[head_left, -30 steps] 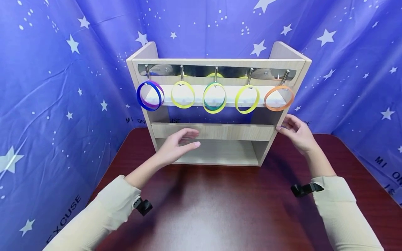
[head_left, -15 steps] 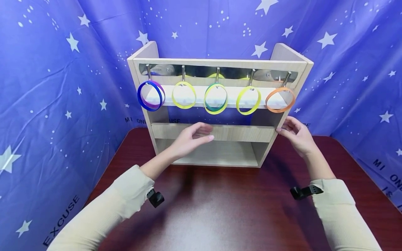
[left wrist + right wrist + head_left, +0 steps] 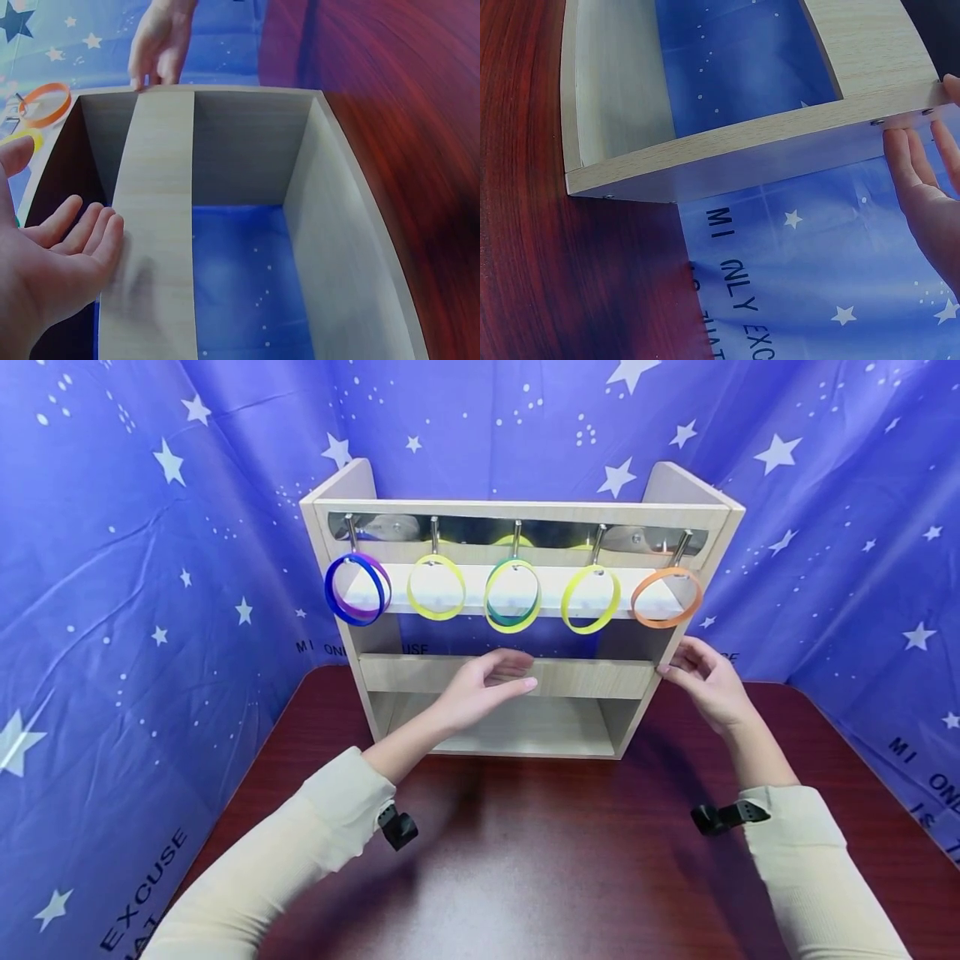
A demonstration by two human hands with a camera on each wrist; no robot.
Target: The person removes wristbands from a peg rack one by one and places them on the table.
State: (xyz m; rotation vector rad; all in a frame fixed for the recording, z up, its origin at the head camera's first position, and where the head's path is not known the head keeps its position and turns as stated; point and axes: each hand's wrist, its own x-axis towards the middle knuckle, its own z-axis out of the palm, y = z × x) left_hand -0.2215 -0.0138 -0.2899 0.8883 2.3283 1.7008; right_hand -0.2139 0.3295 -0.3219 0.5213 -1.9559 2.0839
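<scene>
A pale wooden rack stands on the table. Along its metal strip, hooks carry a blue ring with a purple one behind it, a yellow ring, another yellow ring with a green one behind, a further yellow ring and an orange ring. My left hand is before the rack's middle crossboard, fingers loosely bent and holding nothing. My right hand is at the right side panel; its thumb touches the front edge and its fingertips lie against the outer face.
The dark red table extends in front and to both sides of the rack. A blue curtain with white stars hangs behind and around it. The rack's bottom compartment opens toward me below the crossboard.
My left hand has moved rightward along the front of the crossboard and slightly upward. My right hand stays at the right panel, and the rings hang as before.
</scene>
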